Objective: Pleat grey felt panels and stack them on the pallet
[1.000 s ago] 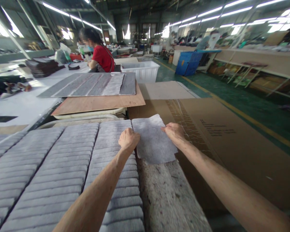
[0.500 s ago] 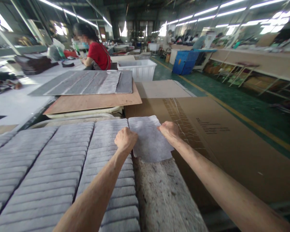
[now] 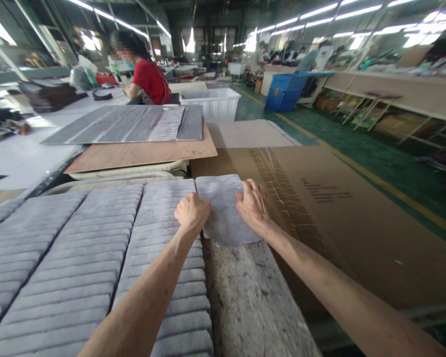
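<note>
A grey felt piece (image 3: 221, 210) lies at the far end of a speckled felt strip (image 3: 252, 307), beside rows of overlapped grey felt pieces (image 3: 96, 258). My left hand (image 3: 192, 213) is a closed fist at the piece's left edge, pinching it. My right hand (image 3: 253, 204) rests flat on the piece's right side with fingers stretched out, pressing it down.
A large flattened cardboard sheet (image 3: 338, 223) lies to the right. Ahead sit a plywood board (image 3: 144, 151) with grey felt on it and a white tub (image 3: 215, 103). A person in a red shirt (image 3: 148, 82) works at the white table on the left. A green aisle runs on the right.
My right hand has let go of its pinch on the piece's edge and now lies flat on it, shifted left. The piece has settled lower on the strip.
</note>
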`<state>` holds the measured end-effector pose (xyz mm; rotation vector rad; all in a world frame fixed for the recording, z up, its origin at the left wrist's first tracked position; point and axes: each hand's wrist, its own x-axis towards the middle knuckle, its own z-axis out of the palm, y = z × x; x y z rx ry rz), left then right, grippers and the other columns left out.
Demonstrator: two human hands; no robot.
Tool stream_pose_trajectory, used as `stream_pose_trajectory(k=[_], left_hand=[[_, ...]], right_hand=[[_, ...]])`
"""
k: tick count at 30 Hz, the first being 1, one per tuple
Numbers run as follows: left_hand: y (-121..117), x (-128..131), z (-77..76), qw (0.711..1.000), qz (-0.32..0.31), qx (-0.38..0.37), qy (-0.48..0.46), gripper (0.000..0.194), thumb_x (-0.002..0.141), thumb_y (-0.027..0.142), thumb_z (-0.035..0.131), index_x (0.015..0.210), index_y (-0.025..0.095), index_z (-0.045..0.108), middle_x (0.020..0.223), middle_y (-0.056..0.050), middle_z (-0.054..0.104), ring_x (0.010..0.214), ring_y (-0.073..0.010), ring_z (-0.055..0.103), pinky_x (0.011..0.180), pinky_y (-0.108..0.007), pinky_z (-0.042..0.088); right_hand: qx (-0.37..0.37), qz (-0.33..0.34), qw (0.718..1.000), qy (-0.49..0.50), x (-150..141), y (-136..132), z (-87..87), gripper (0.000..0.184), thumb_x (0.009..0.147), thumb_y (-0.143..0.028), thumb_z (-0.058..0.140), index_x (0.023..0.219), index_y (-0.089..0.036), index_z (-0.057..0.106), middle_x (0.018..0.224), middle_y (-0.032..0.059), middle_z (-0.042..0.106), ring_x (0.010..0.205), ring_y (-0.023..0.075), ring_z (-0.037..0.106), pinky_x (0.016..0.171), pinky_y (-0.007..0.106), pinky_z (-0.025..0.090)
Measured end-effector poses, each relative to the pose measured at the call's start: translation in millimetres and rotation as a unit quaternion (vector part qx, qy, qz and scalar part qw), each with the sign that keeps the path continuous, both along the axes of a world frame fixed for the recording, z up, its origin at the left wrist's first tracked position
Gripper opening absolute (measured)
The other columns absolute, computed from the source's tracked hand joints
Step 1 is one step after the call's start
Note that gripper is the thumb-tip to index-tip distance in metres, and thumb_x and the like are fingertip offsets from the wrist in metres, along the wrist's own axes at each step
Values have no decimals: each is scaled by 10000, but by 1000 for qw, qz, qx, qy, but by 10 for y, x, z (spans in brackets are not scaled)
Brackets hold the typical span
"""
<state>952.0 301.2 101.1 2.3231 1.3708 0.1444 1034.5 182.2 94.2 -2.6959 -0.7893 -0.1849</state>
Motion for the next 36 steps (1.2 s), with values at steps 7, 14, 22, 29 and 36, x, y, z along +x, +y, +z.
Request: stream_pose_trajectory(k=[7, 14, 22, 29, 36], left_hand=[[-10, 7, 29, 999, 7, 2, 32, 324, 824, 414, 557, 950, 124, 628, 965, -93, 659, 912, -194, 620, 788, -375, 492], [102, -88, 18, 999, -19, 22, 13, 297, 813, 393, 517, 890, 139, 652, 834, -74, 690, 801, -184, 648, 680, -301, 495], [90, -342, -68, 949, -276, 148, -31, 443, 910, 324, 304, 1321, 215, 428, 1410, -26, 435, 1331, -187, 328, 1102, -335, 222], [126, -432, -286, 880, -447, 158, 16, 596, 924, 462, 232, 1434, 154, 206, 1506, -59, 210, 1404, -198, 113, 1132, -432, -56], [164, -435, -276, 862, -472, 177, 47, 582, 933, 461, 157, 1433, 168, 216, 1511, -67, 187, 1406, -205, 92, 1126, -450, -48]], right_hand=[[-35, 202, 978, -39, -370, -33, -330, 484, 927, -474, 343, 1348, -252, 436, 1451, 58, 332, 1353, 325, 201, 1094, 501, 156], [-35, 204, 977, -52, -388, -45, -388, 498, 944, -466, 271, 1371, -247, 402, 1468, 80, 292, 1360, 329, 173, 1094, 517, 116], [-44, 207, 977, -34, -388, -47, -390, 499, 942, -455, 261, 1396, -270, 351, 1475, 89, 271, 1360, 352, 155, 1063, 604, 82], [-66, 226, 972, -13, -394, -91, -344, 539, 937, -431, 290, 1414, -181, 313, 1488, 109, 221, 1371, 331, 123, 1078, 588, 99], [-60, 231, 971, -6, -626, -204, -363, 598, 936, -463, 276, 1404, -93, 319, 1487, 142, 201, 1377, 315, 95, 1111, 520, 112]])
